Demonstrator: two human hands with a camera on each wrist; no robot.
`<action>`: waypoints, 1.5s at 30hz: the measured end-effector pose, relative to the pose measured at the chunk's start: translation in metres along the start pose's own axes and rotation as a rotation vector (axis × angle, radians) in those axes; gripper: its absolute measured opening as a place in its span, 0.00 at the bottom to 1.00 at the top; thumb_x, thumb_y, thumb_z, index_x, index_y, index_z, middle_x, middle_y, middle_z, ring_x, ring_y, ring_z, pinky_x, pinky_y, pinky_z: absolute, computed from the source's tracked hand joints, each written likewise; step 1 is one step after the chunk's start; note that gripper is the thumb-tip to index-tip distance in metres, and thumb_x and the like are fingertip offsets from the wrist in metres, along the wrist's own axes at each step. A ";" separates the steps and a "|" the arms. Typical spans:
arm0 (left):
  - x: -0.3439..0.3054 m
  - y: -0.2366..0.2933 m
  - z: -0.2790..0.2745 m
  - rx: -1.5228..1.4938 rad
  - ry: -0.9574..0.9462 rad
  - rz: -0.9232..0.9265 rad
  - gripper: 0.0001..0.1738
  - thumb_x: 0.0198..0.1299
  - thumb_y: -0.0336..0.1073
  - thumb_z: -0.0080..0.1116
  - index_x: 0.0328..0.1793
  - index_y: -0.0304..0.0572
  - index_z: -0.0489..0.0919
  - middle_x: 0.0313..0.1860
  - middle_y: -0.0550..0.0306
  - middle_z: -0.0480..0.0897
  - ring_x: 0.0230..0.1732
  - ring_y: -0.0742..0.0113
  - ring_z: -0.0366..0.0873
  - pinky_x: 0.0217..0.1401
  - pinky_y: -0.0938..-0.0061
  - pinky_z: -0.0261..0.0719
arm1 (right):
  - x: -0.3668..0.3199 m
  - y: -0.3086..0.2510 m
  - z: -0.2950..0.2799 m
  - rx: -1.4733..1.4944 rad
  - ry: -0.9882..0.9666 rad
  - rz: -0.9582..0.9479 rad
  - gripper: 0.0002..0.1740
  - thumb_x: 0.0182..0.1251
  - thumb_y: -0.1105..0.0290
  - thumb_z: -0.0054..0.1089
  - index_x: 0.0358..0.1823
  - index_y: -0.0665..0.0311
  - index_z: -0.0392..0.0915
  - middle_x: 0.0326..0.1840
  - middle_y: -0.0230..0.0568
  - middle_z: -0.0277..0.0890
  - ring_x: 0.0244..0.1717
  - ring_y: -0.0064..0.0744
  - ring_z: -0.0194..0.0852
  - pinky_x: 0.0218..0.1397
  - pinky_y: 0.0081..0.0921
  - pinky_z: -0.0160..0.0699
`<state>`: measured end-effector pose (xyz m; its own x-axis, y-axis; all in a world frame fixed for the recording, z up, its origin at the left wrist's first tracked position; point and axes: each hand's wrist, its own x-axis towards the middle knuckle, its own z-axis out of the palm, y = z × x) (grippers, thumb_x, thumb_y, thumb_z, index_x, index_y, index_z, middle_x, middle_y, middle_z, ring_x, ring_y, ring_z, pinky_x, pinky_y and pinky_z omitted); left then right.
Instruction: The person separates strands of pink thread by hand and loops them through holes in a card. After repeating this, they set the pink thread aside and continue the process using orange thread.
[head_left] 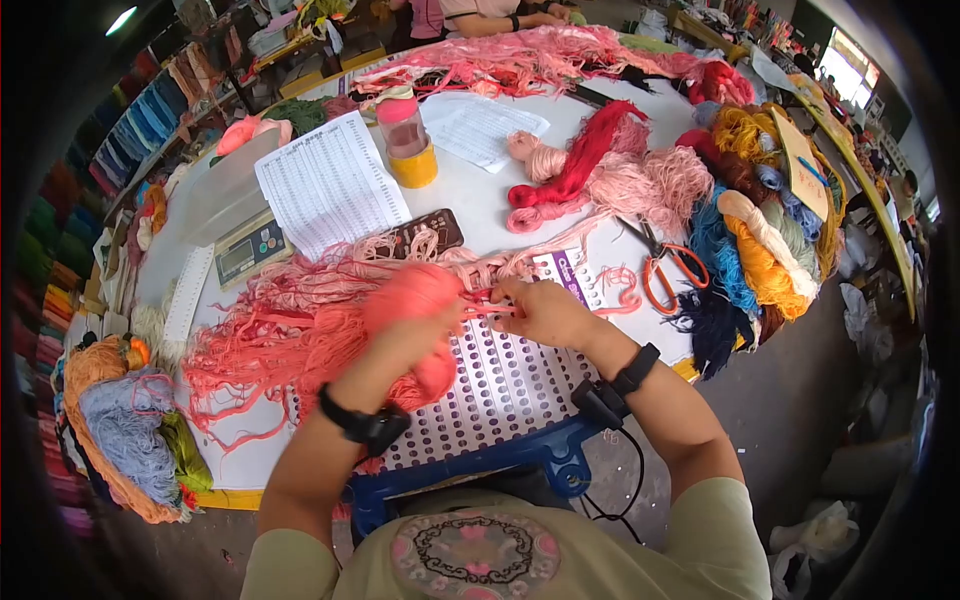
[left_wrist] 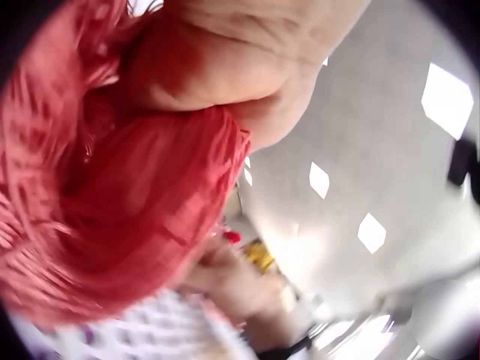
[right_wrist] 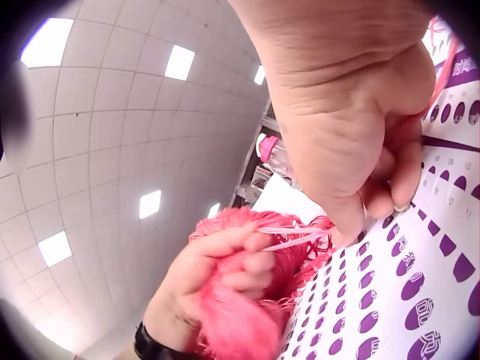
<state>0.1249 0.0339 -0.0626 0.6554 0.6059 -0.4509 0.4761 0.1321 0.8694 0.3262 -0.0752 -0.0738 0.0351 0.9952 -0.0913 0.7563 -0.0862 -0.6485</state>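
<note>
In the head view my left hand (head_left: 425, 328) grips a bundled coral yarn skein (head_left: 412, 288), its ends bulging out above and below the fist. The right wrist view shows the left fingers (right_wrist: 251, 259) curled round this skein. Pink strands (right_wrist: 294, 238) stretch from there to my right hand (head_left: 550, 314), which pinches them between thumb and fingers. Both hands are over white cards (head_left: 510, 395) with rows of purple-rimmed holes. Loose coral yarn (head_left: 290, 320) spreads over the table to the left. The left wrist view is blurred, with the skein (left_wrist: 142, 202) filling its left side.
Orange-handled scissors (head_left: 655, 270) lie to the right, near red and pink skeins (head_left: 580, 165). A dark phone-like object (head_left: 428, 232), a digital scale (head_left: 250, 248), printed sheets (head_left: 330, 185) and a pink-lidded bottle (head_left: 405, 140) stand behind. Multicoloured yarn piles (head_left: 760, 230) line the edges.
</note>
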 end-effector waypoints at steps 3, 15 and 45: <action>-0.030 0.004 -0.084 -0.744 -0.081 0.048 0.09 0.63 0.35 0.50 0.30 0.44 0.75 0.21 0.66 0.70 0.19 0.78 0.65 0.20 0.84 0.65 | 0.001 -0.001 -0.001 0.019 0.001 0.013 0.22 0.59 0.55 0.65 0.48 0.59 0.73 0.35 0.49 0.80 0.38 0.48 0.80 0.43 0.39 0.75; -0.127 0.018 -0.104 -0.385 0.459 0.291 0.20 0.65 0.46 0.56 0.49 0.33 0.80 0.29 0.59 0.80 0.30 0.75 0.75 0.35 0.82 0.73 | -0.007 -0.018 0.005 0.001 0.049 0.073 0.20 0.58 0.62 0.66 0.48 0.61 0.73 0.32 0.42 0.80 0.35 0.40 0.82 0.38 0.32 0.76; -0.112 0.042 0.033 -0.812 -0.165 0.632 0.25 0.70 0.40 0.49 0.64 0.24 0.68 0.63 0.43 0.72 0.64 0.59 0.70 0.68 0.66 0.66 | -0.062 -0.128 0.006 1.115 0.275 -0.177 0.06 0.66 0.71 0.60 0.42 0.63 0.79 0.34 0.28 0.78 0.30 0.13 0.72 0.25 0.11 0.69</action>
<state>0.0908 -0.0549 0.0177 0.7490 0.6417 0.1651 -0.4795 0.3529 0.8035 0.2232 -0.1263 0.0108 0.2303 0.9622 0.1454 -0.2250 0.1980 -0.9540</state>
